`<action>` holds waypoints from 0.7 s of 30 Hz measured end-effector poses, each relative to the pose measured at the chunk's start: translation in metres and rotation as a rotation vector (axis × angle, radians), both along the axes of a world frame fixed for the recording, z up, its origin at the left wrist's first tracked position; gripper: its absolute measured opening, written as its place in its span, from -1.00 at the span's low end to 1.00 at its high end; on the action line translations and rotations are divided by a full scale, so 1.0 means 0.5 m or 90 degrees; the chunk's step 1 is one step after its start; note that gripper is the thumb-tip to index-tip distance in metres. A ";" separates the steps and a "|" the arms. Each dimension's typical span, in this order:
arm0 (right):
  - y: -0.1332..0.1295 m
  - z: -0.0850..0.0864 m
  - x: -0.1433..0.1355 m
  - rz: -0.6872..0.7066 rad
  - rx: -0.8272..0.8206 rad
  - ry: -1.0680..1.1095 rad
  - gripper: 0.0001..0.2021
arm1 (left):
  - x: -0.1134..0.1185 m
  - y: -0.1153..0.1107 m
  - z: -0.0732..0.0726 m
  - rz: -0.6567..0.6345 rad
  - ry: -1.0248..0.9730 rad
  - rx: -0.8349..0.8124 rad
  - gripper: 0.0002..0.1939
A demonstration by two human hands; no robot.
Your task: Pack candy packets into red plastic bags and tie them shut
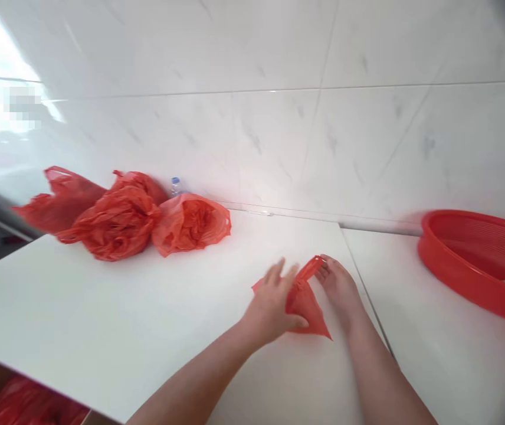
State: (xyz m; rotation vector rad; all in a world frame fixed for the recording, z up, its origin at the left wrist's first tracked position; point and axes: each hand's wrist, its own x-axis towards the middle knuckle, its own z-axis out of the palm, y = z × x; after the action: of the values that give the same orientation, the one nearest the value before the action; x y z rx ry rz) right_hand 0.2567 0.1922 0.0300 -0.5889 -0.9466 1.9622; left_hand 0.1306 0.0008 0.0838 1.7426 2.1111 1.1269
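A small red plastic bag (312, 310) lies on the white tabletop (182, 330), its twisted top stretched up toward the right. My right hand (337, 287) pinches the end of that top between its fingertips. Over the bag's left part is my left hand (269, 306), slightly blurred, with fingers spread and thumb apart. It covers some of the bag, and I cannot tell whether its palm touches the plastic. What the bag contains is hidden.
Crumpled red plastic bags (120, 221) are heaped at the back left, in front of a bottle with a blue cap (175, 184). A round red basket (469, 277) stands on the right, beyond the seam. More red plastic (31, 404) shows in a box at lower left. A tiled wall (252, 136) borders the back.
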 end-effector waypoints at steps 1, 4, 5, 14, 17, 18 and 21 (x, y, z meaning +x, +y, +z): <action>0.001 -0.004 0.001 0.007 0.006 -0.007 -0.78 | 0.009 0.008 -0.005 -0.040 0.019 -0.034 0.07; 0.006 -0.016 0.001 0.006 0.029 -0.065 -0.76 | 0.020 0.005 -0.022 -0.136 0.057 -0.108 -0.19; 0.008 -0.020 0.000 -0.001 0.037 -0.091 -0.75 | 0.016 -0.006 -0.025 -0.135 0.047 -0.121 -0.35; 0.007 -0.027 -0.003 -0.046 0.084 -0.180 -0.64 | -0.215 -0.285 0.002 0.381 -0.064 -0.272 -0.81; -0.004 -0.029 -0.007 -0.076 0.121 -0.203 -0.65 | -0.293 -0.438 0.042 0.627 0.009 -0.328 -0.77; -0.008 -0.031 -0.008 -0.087 0.140 -0.215 -0.67 | -0.309 -0.490 0.061 0.720 0.063 -0.319 -0.75; -0.016 -0.043 -0.011 -0.115 0.222 -0.310 -0.75 | -0.336 -0.630 0.116 0.936 0.208 -0.214 -0.67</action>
State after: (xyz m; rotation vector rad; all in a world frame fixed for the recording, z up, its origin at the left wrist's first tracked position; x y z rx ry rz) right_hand 0.2513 0.1843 0.0085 -0.9315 -1.4427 1.4692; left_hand -0.0374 -0.3139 0.1416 -0.0343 3.5151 0.4967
